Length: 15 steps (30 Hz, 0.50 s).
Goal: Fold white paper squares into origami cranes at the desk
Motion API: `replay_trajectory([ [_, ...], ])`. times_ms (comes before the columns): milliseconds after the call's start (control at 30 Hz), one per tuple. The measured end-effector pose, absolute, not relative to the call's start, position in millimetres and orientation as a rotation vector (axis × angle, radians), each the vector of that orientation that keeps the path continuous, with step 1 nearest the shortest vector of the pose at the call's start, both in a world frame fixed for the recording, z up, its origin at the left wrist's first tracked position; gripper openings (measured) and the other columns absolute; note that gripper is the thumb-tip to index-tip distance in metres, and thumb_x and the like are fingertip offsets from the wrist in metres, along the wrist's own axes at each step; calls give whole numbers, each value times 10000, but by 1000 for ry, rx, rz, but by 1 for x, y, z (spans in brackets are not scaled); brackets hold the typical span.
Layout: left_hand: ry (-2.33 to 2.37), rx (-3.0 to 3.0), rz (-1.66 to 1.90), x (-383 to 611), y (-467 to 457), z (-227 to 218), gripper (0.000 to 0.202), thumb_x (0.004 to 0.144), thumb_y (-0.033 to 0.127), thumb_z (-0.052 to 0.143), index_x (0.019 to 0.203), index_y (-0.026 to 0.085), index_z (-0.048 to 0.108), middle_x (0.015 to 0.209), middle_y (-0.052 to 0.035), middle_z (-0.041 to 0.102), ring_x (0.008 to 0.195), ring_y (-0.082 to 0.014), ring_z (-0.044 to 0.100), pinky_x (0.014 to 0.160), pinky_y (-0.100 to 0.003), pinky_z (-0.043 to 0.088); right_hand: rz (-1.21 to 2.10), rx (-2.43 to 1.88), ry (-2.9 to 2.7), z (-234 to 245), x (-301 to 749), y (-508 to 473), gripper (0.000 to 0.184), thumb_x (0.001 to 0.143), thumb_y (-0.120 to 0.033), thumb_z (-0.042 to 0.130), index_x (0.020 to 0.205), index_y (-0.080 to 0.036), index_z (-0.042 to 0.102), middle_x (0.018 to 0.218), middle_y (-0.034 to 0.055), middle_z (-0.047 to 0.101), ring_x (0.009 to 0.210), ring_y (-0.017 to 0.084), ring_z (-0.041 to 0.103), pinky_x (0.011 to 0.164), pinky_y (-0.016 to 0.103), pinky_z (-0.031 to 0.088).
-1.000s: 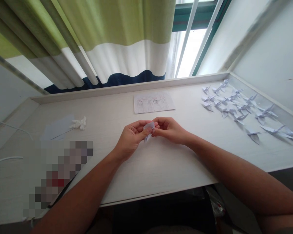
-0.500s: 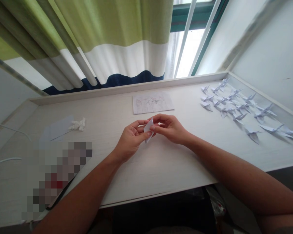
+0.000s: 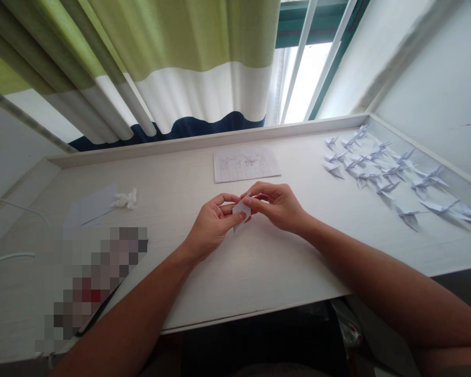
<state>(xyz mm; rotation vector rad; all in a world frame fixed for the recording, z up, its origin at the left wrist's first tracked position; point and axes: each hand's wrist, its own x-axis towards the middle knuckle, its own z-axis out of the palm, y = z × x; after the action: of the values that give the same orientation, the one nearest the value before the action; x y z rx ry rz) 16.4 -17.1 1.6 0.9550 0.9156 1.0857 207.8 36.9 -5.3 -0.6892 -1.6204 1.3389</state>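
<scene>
A small folded piece of white paper (image 3: 241,211) is held just above the white desk (image 3: 259,262) at its middle. My left hand (image 3: 214,222) pinches the paper's left side between thumb and fingers. My right hand (image 3: 277,204) pinches its upper right edge with curled fingers. Both hands meet at the paper.
Several finished white paper cranes (image 3: 380,170) lie in rows at the right back of the desk. A printed sheet (image 3: 245,164) lies behind the hands. Blank paper sheets (image 3: 92,206) and a crumpled scrap (image 3: 126,199) sit at the left, near white cables (image 3: 8,256). A curtain (image 3: 160,68) hangs behind.
The folded paper has been turned and worked slightly between the fingers. My right hand's fingers have shifted over its top edge. Both hands stay in the same spot.
</scene>
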Motion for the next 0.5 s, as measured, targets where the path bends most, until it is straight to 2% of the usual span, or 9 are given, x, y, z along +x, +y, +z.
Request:
replay_trajectory([
  [100, 893, 953, 1075, 18, -18, 3, 455, 743, 288, 986, 1033, 171, 655, 867, -57, 847, 975, -256, 827, 1005, -432, 605, 1384, -692, -1607, -3, 210, 38, 231, 886, -395, 846, 855, -171, 801, 847, 42, 786, 686, 142, 718, 658, 311, 620],
  [233, 886, 948, 1081, 19, -18, 4, 434, 765, 283, 970, 1038, 171, 653, 914, -86, 853, 1063, -305, 818, 1055, -496, 587, 1425, -714, -1626, -2, 211, 38, 297, 933, -459, 790, 862, -171, 794, 755, 30, 743, 681, 146, 679, 658, 318, 584],
  [400, 906, 949, 1079, 18, -18, 3, 416, 776, 288, 963, 1036, 166, 662, 950, -111, 854, 1115, -327, 804, 1091, -528, 558, 1325, -786, -1564, 1, 213, 41, 347, 974, -513, 715, 874, -191, 796, 804, 38, 754, 770, 164, 686, 780, 362, 606],
  [500, 936, 935, 1065, 16, -17, 4, 394, 796, 279, 949, 1048, 160, 670, 997, -126, 854, 1134, -319, 797, 1098, -516, 548, 1329, -775, -1571, 4, 217, 43, 297, 956, -486, 740, 912, -201, 809, 864, 44, 774, 848, 178, 708, 840, 373, 609],
])
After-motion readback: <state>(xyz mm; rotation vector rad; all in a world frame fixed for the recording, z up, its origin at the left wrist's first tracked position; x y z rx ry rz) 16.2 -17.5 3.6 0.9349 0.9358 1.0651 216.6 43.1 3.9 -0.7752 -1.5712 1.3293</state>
